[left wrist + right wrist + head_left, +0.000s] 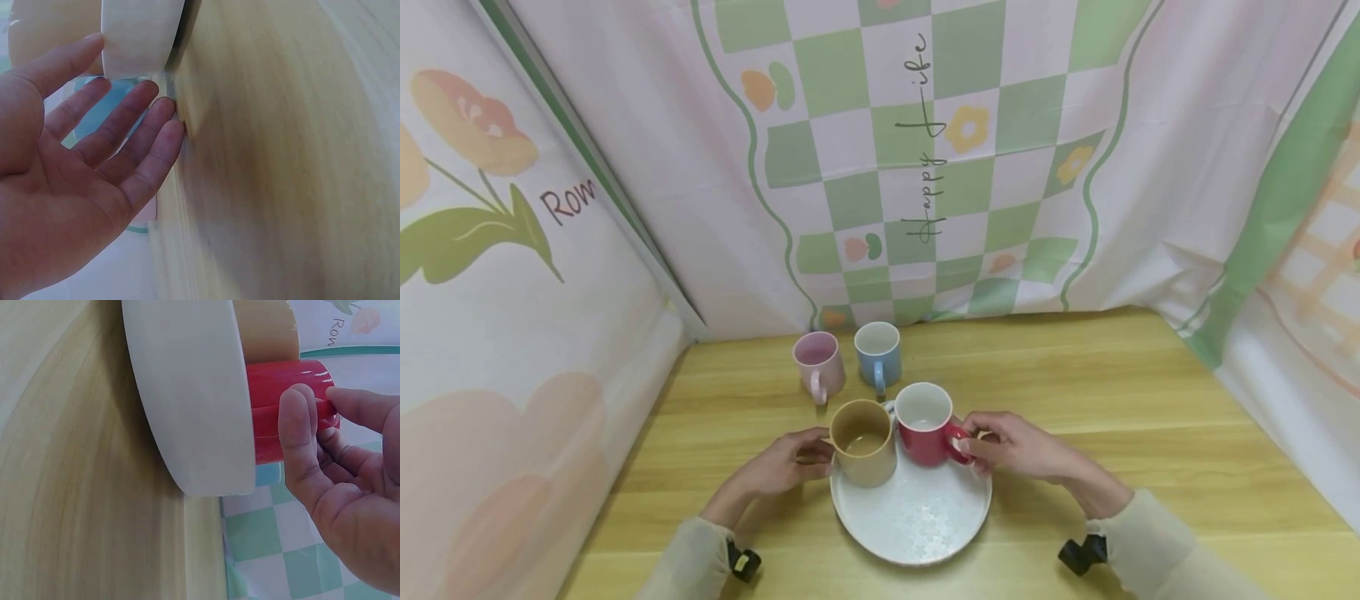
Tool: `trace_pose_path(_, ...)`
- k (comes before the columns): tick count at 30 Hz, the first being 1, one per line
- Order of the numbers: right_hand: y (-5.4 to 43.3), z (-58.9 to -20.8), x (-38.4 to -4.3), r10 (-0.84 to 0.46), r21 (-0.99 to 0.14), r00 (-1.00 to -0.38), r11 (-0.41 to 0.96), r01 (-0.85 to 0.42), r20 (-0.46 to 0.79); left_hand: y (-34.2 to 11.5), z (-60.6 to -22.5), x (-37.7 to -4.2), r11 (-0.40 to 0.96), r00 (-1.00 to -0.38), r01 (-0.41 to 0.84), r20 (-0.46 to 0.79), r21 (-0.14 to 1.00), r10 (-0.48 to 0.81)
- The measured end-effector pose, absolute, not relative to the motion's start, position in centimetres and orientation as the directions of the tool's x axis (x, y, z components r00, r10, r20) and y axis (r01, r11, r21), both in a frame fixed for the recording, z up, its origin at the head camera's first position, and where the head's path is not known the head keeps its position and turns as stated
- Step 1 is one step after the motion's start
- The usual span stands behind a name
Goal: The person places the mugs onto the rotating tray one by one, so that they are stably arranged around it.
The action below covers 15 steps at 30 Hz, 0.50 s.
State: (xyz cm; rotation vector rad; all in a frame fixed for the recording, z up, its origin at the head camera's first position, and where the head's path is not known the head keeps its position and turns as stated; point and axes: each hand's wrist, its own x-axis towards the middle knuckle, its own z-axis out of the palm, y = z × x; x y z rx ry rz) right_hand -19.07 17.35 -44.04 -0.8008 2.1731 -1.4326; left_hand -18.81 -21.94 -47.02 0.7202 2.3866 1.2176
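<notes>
A red mug (922,437) with a white inside stands on a round white tray (917,525), toward its back right. My right hand (1022,446) pinches its handle between thumb and fingers, as the right wrist view also shows on the red handle (325,409). Left of it, a tan mug (872,462) stands on the tray's back left part. Beside that mug and the tray's left edge is my left hand (778,462), palm turned inward. Its fingers (140,103) are loosely extended with nothing in them, and the thumb tip is right at the tray's side.
Behind the tray, a pink mug (820,371) and a blue mug (880,362) stand side by side, handles toward me. They are on a wooden table (1075,375). A printed curtain (902,167) rises at its back edge, with more cloth at both sides.
</notes>
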Motion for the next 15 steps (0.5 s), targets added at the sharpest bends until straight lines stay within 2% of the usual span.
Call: trace_pose_path(15,17.21,-45.0,-20.06,-0.684,-0.905,-0.73,0.319,-0.28,-0.015,-21.94,-47.02,-18.76,0.493,-0.806,0.264,-0.092,0.829,0.585)
